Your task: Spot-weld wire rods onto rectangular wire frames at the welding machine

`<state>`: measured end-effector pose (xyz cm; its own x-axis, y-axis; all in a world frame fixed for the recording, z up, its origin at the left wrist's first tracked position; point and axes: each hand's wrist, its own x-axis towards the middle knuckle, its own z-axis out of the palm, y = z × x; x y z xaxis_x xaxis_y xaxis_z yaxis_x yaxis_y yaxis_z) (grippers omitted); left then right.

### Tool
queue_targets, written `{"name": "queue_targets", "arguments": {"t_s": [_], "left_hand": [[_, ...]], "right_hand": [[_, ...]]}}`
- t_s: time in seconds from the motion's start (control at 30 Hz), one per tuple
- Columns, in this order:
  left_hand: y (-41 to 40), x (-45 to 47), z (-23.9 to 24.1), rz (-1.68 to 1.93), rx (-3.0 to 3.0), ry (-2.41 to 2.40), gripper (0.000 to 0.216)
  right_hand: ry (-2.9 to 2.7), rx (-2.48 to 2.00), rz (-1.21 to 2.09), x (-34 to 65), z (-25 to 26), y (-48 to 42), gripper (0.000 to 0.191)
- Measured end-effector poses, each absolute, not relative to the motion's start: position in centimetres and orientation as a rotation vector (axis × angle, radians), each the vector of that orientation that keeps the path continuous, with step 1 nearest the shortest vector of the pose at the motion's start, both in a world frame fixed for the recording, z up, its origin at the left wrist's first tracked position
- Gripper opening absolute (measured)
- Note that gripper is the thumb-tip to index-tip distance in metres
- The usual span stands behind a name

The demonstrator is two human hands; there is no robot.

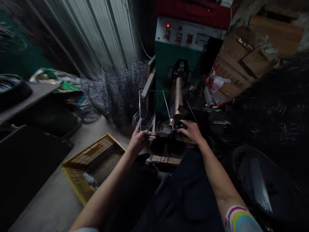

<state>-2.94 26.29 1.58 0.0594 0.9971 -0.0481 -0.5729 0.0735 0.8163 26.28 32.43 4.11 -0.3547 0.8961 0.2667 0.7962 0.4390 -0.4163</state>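
Note:
A thin metal wire frame (139, 111) with straight sides stands in front of the welding machine (178, 51). My left hand (142, 138) is closed around its near left corner, thumb on top and fingers beneath. Beside the machine's lower electrode, my right hand (190, 130) pinches the near wire toward its right end; the exact grip is hard to see in the dark. Above that wire, the copper-coloured electrode arm (178, 95) points down toward the frame. Between the hands sits a small dish of short metal pieces (166, 128).
Stacked round wire racks (116, 87) stand left of the machine, by corrugated sheeting. A yellow crate (94, 154) lies on the floor at left. Cardboard boxes (236, 71) are at right, above dark wire goods. A black tub (256, 180) with metal rods stands at lower right.

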Motion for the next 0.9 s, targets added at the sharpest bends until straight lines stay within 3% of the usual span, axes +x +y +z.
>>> {"name": "queue_targets", "arguments": {"t_s": [0.67,0.9], "left_hand": [[26.5,-1.7,0.9,1.389,0.68,0.699,0.105],[26.5,-1.9,1.1,1.37,0.693,0.78,0.096]], "right_hand": [[-2.174,-1.422,0.238,27.0,4.6,32.9,0.056],[-2.142,-1.454,0.243,26.9,3.7,33.1,0.063]]}}
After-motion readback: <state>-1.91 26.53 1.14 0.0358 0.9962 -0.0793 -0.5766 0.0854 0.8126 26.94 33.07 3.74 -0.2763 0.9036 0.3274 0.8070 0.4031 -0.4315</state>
